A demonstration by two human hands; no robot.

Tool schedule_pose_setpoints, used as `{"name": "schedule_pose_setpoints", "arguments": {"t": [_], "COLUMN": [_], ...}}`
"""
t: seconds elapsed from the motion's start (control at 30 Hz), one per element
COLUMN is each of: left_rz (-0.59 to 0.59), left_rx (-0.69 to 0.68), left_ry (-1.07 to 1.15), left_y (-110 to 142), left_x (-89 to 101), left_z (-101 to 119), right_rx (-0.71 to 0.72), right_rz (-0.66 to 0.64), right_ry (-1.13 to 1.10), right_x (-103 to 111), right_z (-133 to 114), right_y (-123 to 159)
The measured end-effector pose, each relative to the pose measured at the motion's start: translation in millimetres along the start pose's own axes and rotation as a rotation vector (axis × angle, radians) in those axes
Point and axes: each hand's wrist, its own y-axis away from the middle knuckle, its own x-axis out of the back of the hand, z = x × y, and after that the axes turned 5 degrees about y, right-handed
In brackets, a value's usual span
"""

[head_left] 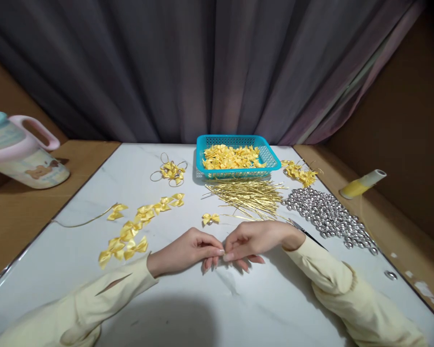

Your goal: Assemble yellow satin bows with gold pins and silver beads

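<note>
My left hand (191,249) and my right hand (256,239) meet over the middle of the table, thumb and forefinger of each pinched together, fingertips almost touching. Whatever is between them is too small to make out. Just beyond the hands lies a yellow ribbon bow (210,219) with a silvery piece at its centre. Behind my right hand spreads a pile of gold twist ties (251,195). A dark, thin-pointed tool (311,237), partly hidden by my right wrist, lies beside it. To the left, a slanting row of yellow bows (129,230) rests on the table.
A blue basket (238,171) of yellow bows stands at the back. Silver rings (332,214) are heaped at right, near more bows (300,172) and a yellow thread spool (361,185). Looped bows (172,171) lie back left. A pink-handled cup (32,159) stands far left.
</note>
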Motion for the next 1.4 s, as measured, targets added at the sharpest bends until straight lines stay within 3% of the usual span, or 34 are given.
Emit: {"name": "schedule_pose_setpoints", "arguments": {"t": [0.13, 0.43, 0.87, 1.17, 1.4], "left_rz": [-0.017, -0.104, -0.066, -0.071, -0.048], "left_rx": [0.007, 0.012, 0.015, 0.015, 0.010], "left_ry": [-0.015, -0.013, 0.030, 0.057, 0.060], "left_y": [0.3, 0.5, 1.2, 0.5, 0.9], "left_x": [0.1, 5.1, 4.0, 7.1, 6.0], "left_z": [1.9, -0.3, 0.1, -0.1, -0.2], "right_rx": [0.005, -0.027, 0.047, 0.035, 0.020], "right_rz": [0.028, -0.040, -0.031, 0.016, -0.028], "right_ry": [-0.041, -0.089, -0.134, -0.144, -0.145], "right_x": [0.7, 0.6, 4.5, 7.0, 6.5], "right_z": [4.0, 1.9, 7.4, 6.6, 6.1], "right_y": [-2.2, -3.7, -1.8, 2.2, 1.6]}}
